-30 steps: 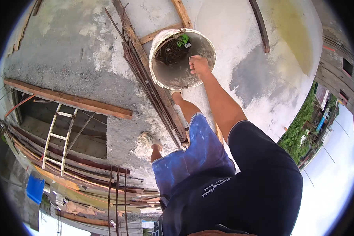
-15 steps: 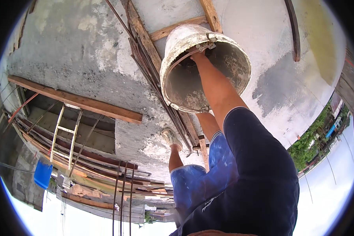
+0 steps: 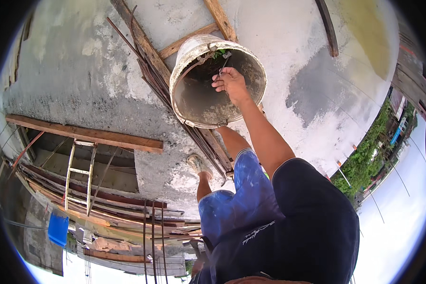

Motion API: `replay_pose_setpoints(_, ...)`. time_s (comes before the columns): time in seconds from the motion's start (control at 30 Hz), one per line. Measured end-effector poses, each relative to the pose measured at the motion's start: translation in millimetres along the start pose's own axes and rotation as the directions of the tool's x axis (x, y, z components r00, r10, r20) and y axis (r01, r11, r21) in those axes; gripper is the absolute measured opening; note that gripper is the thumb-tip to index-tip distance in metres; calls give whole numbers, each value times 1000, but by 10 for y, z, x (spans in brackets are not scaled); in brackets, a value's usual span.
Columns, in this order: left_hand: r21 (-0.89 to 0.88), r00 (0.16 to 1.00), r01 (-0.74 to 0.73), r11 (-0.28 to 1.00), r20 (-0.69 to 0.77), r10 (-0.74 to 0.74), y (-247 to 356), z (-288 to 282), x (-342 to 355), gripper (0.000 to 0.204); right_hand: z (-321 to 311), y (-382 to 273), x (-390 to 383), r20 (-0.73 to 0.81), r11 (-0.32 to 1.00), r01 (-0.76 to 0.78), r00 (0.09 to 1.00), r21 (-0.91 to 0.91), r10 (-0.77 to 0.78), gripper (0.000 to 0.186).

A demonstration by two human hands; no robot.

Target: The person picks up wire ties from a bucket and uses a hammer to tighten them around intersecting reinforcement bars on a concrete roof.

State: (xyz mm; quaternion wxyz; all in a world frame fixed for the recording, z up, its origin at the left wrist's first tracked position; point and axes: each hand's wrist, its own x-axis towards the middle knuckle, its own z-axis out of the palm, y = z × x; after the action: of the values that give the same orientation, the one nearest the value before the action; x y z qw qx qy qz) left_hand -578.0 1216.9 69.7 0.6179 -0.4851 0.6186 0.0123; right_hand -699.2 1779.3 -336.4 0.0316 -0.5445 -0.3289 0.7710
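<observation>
A pale bucket point(image 3: 175, 90), crusted and splattered, has its mouth turned toward me and its far outer side showing. Along the left of its rim runs a thin curved handle, with knotted wire-like bits and something small and green at the top. Inside the mouth, my right hand point(image 3: 231, 85) has thumb and fingers pinched together on a thin dark rod-like piece point(image 3: 224, 65) that reaches up toward the rim. What this piece is fastened to, I cannot make out. My left hand does not show.
Wooden planks point(image 3: 194, 39) and rusty bars point(image 3: 149, 71) lie beyond and left of the bucket on rough concrete. At left, a long timber point(image 3: 85, 132) edges a floor opening with a ladder point(image 3: 79, 173) in it. Upright steel rods point(image 3: 154, 236) stand at lower left.
My right hand has drawn back from the bucket's top rim and handle toward the middle of its mouth. The bucket appears further left, as the whole view has shifted. Green bits now show.
</observation>
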Motion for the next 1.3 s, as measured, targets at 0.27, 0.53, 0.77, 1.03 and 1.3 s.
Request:
replay_pose_setpoints(0.27,57,998,-59,997,-32,61,129,-297,-330,14,-170,-642,-912,14,980,129,991,149,-133,14)
replay_pose_setpoints(0.53,64,998,-38,997,-47,41,351,-340,-483,14,-335,-671,-977,-19,985,116,993,126,-115,21)
replay_pose_setpoints(0.77,26,939,-266,964,233,253,-18,-450,388,11,-514,-441,-969,-52,1000,-5,999,16,6,31)
replay_pose_setpoints(1.03,-157,958,-159,975,215,191,55,-563,824,13,-357,-163,-637,-160,948,-8,985,318,62,20)
replay_pose_setpoints(1.3,-355,964,46,934,259,51,-248,-499,1225,15,-352,728,374,-285,947,-303,922,-108,263,12)
